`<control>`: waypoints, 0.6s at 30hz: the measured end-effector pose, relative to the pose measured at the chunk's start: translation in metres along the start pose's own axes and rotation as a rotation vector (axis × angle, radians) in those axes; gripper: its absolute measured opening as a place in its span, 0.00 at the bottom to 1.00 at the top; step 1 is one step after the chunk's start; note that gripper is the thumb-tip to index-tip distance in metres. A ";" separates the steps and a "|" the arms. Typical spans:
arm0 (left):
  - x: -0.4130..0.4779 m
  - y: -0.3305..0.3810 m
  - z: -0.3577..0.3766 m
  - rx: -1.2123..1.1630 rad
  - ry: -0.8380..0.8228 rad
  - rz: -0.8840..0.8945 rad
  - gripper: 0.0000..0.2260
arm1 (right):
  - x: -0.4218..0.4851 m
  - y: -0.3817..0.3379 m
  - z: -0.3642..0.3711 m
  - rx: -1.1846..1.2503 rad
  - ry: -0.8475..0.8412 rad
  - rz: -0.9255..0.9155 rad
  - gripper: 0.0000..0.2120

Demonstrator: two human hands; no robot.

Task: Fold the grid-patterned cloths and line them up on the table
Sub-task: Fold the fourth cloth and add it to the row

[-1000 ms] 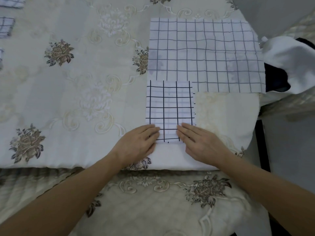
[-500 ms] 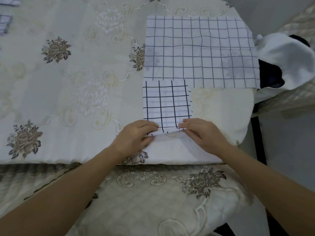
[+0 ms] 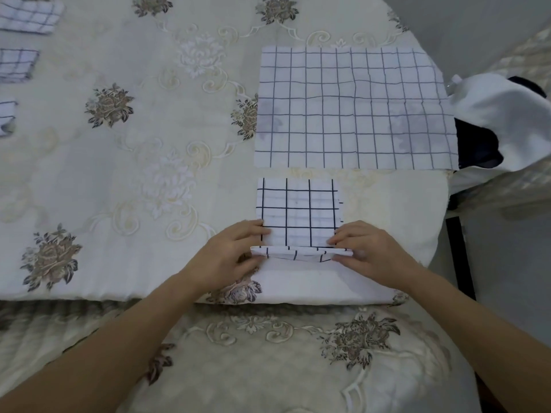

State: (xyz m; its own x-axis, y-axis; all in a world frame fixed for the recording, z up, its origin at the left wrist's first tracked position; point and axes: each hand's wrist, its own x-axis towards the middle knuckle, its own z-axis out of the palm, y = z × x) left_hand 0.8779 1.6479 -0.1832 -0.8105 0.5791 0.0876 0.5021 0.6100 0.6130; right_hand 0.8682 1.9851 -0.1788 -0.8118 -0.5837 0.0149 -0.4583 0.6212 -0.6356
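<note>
As left hand [image 3: 229, 257] and right hand [image 3: 368, 254] pinch it, gridded cloth [image 3: 298, 210] creases.

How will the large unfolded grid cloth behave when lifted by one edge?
Probably floppy: the large cloth lies flat with soft creases, and the small cloth bends limply at its raised near edge. Likely thin and light, since darker patches show through.
</note>
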 end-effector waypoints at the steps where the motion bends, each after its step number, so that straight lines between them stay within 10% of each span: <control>1: 0.005 0.001 -0.003 0.007 -0.012 -0.011 0.14 | 0.003 -0.001 -0.003 0.023 -0.008 0.022 0.09; 18: 0.070 0.005 -0.013 -0.310 0.132 -0.772 0.11 | 0.062 0.014 -0.014 0.287 0.100 0.667 0.18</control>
State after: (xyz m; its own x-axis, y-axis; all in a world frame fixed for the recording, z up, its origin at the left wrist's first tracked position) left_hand 0.8197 1.6845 -0.1634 -0.9306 -0.0192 -0.3656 -0.2975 0.6214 0.7248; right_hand 0.8059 1.9651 -0.1762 -0.9206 -0.0697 -0.3842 0.2470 0.6581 -0.7113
